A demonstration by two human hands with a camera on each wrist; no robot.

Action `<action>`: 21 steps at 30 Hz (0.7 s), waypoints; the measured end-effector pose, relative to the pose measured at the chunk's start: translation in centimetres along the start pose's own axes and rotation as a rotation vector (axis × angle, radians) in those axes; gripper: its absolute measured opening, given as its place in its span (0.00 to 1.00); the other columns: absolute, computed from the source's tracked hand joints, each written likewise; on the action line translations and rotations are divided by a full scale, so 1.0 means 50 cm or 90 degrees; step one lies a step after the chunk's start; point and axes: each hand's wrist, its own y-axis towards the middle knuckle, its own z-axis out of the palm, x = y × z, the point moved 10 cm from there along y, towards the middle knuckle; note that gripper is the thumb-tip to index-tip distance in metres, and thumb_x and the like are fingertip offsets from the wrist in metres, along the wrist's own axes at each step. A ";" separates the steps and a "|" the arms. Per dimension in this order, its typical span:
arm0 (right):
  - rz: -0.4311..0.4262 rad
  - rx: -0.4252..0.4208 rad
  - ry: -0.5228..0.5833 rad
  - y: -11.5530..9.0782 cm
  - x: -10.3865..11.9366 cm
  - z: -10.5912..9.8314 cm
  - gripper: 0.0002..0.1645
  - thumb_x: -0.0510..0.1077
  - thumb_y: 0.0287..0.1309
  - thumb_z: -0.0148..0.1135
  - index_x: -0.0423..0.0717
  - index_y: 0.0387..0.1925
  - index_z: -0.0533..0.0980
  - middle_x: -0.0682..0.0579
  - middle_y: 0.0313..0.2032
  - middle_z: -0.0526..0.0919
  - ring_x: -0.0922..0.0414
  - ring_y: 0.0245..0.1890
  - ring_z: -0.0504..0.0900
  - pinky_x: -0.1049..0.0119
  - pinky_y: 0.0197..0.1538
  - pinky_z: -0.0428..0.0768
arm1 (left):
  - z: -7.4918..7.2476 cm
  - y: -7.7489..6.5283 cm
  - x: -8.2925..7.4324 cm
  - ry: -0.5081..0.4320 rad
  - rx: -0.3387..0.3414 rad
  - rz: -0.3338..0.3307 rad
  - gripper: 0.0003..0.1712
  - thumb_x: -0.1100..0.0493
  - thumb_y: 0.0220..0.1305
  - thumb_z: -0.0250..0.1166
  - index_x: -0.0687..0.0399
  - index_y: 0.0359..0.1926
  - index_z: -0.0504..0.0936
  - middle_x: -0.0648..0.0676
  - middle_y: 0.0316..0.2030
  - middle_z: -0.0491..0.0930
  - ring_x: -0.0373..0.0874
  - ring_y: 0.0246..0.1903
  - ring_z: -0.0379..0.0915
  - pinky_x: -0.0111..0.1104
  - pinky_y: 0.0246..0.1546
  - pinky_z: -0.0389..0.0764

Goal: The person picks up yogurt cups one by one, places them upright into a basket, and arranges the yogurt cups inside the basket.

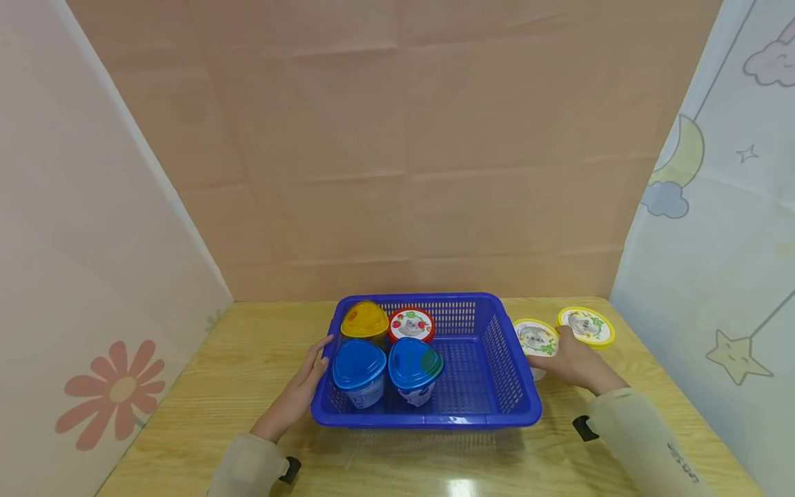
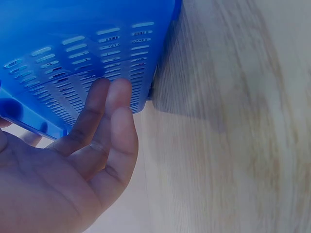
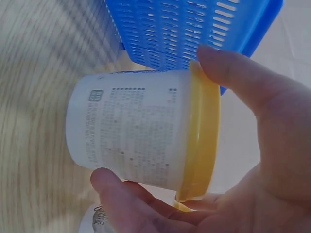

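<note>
A blue plastic basket (image 1: 428, 420) stands on the table. My left hand (image 1: 295, 397) is at its left side, with relaxed fingers beside the slotted outer wall, under the rim. To the right of the basket, my right hand (image 1: 574, 362) grips a white tub (image 3: 131, 126) with a yellow-rimmed lid, thumb at the lid's edge and fingers on the opposite side. A second yellow-rimmed tub (image 1: 586, 326) stands just behind that hand. Inside the basket's left half are two blue-lidded tubs (image 1: 359, 366), a yellow-lidded one (image 1: 365, 319) and a red-rimmed one (image 1: 412, 324).
The wooden table (image 1: 205, 414) ends at a brown paper-like backdrop (image 1: 404, 172). Pale decorated panels rise at the left (image 1: 74, 241) and right (image 1: 733, 228). The basket's raised right wall lies between the gripped tub and the basket's interior.
</note>
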 end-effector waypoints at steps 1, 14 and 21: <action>0.001 0.000 0.005 0.001 -0.002 0.001 0.76 0.75 0.49 0.67 0.17 0.68 0.43 0.20 0.54 0.71 0.39 0.45 0.78 0.47 0.45 0.79 | 0.000 0.000 0.000 0.000 0.001 -0.001 0.28 0.41 0.81 0.37 0.28 0.77 0.48 0.57 0.79 0.43 0.69 0.74 0.46 0.69 0.66 0.55; -0.007 -0.015 0.013 -0.005 -0.003 -0.010 0.74 0.72 0.50 0.68 0.17 0.68 0.43 0.20 0.54 0.71 0.36 0.46 0.78 0.45 0.46 0.78 | -0.001 0.003 0.000 0.000 0.002 -0.005 0.28 0.39 0.80 0.36 0.26 0.77 0.47 0.57 0.79 0.43 0.68 0.75 0.45 0.70 0.66 0.53; 0.002 -0.016 0.007 -0.015 -0.002 -0.018 0.75 0.72 0.49 0.69 0.17 0.68 0.42 0.18 0.55 0.69 0.34 0.48 0.77 0.43 0.46 0.78 | 0.000 -0.002 0.001 0.014 0.001 -0.006 0.29 0.39 0.80 0.36 0.26 0.77 0.47 0.58 0.79 0.42 0.69 0.75 0.43 0.71 0.65 0.53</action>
